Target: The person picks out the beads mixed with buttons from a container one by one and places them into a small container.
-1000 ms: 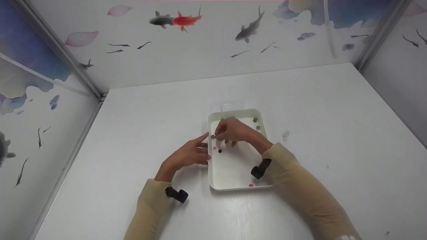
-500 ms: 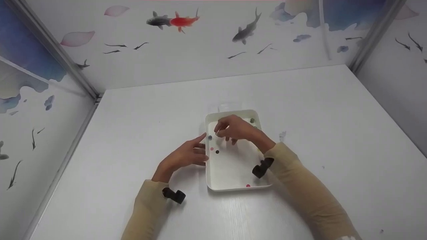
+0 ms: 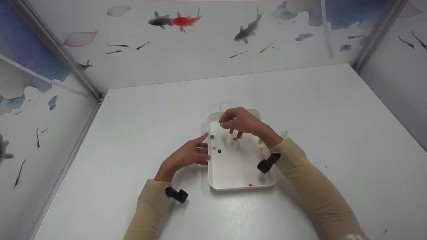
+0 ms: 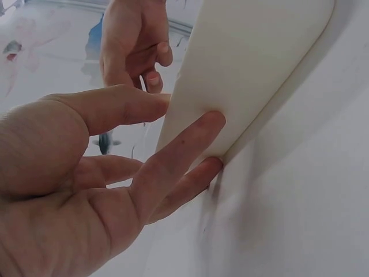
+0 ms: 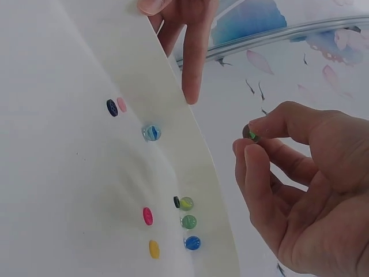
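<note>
My right hand (image 3: pixel 243 120) is above the far part of a white tray (image 3: pixel 233 171). In the right wrist view it pinches a glass marble (image 5: pixel 250 133) with green in it between thumb and fingertips. My left hand (image 3: pixel 186 154) touches the tray's left side wall (image 4: pixel 248 63) from outside, its fingers extended. Inside the tray a blue-streaked marble (image 5: pixel 151 133) lies by the wall, near a dark button (image 5: pixel 112 108) and a pink button (image 5: pixel 121 104). A magenta button (image 5: pixel 148 216), a yellow button (image 5: pixel 154 249), a green marble (image 5: pixel 189 221) and a blue marble (image 5: pixel 192 243) lie farther along.
A clear container (image 3: pixel 228 105) stands just behind the tray, partly hidden. Another red button (image 3: pixel 250 185) lies at the tray's near edge. The white table (image 3: pixel 143 116) meets a panel wall (image 3: pixel 206 60) printed with fish.
My right hand has moved up and toward the tray's far end with the pinched marble, uncovering a red button below it. My left hand has stayed at the tray's side.
</note>
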The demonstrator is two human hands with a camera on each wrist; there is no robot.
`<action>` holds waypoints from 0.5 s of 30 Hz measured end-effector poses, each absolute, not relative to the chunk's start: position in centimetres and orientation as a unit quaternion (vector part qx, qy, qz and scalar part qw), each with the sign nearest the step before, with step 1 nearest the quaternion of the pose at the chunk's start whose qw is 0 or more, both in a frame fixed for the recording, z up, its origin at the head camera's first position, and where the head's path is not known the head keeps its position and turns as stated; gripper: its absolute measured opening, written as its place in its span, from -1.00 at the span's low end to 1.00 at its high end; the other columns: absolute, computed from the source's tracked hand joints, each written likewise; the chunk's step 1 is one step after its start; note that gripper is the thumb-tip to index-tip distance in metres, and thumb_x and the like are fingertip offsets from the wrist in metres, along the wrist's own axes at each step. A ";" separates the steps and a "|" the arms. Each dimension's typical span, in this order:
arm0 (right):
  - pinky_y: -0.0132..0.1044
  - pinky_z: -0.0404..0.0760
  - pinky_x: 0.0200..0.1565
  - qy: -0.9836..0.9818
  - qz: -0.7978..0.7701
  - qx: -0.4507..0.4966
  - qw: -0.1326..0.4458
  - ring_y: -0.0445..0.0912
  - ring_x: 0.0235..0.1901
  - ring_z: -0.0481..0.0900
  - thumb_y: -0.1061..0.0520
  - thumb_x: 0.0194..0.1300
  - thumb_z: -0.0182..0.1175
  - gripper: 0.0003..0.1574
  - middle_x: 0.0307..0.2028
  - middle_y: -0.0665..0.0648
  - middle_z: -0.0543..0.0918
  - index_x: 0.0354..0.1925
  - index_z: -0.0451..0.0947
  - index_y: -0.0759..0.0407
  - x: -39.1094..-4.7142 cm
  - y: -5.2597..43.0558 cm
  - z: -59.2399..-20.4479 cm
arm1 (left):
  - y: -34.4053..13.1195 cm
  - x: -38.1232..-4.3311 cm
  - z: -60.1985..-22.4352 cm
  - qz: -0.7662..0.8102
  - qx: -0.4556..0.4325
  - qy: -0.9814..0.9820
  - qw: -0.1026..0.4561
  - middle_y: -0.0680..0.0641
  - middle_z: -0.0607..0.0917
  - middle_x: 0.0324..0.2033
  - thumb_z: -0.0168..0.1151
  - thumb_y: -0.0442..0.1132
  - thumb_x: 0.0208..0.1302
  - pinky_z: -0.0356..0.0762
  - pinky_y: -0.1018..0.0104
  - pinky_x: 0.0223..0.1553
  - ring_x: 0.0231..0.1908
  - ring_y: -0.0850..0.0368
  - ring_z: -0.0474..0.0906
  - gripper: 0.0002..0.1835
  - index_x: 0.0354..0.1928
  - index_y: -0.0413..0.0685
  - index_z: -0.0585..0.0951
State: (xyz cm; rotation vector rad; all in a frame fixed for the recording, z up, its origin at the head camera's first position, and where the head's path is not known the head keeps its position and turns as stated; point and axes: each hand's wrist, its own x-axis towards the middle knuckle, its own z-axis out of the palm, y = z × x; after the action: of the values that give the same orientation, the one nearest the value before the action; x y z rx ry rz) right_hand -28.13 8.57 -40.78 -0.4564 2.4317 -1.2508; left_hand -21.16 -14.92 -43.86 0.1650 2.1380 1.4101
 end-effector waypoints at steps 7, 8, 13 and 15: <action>-0.26 0.72 -0.46 0.860 -0.460 -0.158 0.153 -0.01 -0.28 0.70 0.05 0.40 0.21 -0.69 -0.06 0.13 0.70 0.06 0.63 0.11 -28.6 9.2 -40.5 | -15.0 -21.2 -44.0 0.527 0.061 0.797 0.288 -0.28 0.38 0.40 0.30 -0.38 0.30 0.70 0.18 0.06 0.20 -0.06 0.61 -0.05 0.60 0.21 0.02; -0.26 0.72 -0.47 0.859 -0.464 -0.157 0.151 0.01 -0.27 0.71 0.06 0.41 0.21 -0.68 -0.06 0.14 0.71 0.06 0.62 0.13 -28.7 9.3 -40.5 | -15.0 -21.2 -44.0 0.528 0.062 0.797 0.287 -0.28 0.38 0.39 0.30 -0.39 0.29 0.70 0.18 0.06 0.19 -0.06 0.61 -0.04 0.60 0.21 0.02; -0.25 0.73 -0.45 0.853 -0.480 -0.152 0.138 0.01 -0.25 0.73 0.06 0.42 0.18 -0.64 -0.05 0.19 0.68 0.10 0.60 0.19 -29.1 9.8 -40.4 | -15.0 -21.3 -44.2 0.534 0.064 0.793 0.285 -0.28 0.39 0.39 0.30 -0.40 0.29 0.70 0.17 0.05 0.19 -0.06 0.62 -0.04 0.60 0.20 0.02; -0.24 0.75 -0.41 0.851 -0.486 -0.148 0.132 -0.01 -0.25 0.72 0.05 0.43 0.17 -0.63 -0.04 0.20 0.67 0.11 0.59 0.18 -29.3 10.0 -40.3 | -15.0 -21.3 -44.2 0.538 0.063 0.790 0.286 -0.28 0.38 0.40 0.30 -0.40 0.28 0.71 0.16 0.04 0.18 -0.06 0.62 -0.04 0.60 0.20 0.02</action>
State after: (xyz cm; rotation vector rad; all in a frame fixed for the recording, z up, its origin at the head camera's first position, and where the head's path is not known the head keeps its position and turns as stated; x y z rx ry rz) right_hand -29.30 9.97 -40.34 -0.4282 2.4705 -1.4100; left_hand -21.28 -14.97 -44.17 0.1681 2.1125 1.4378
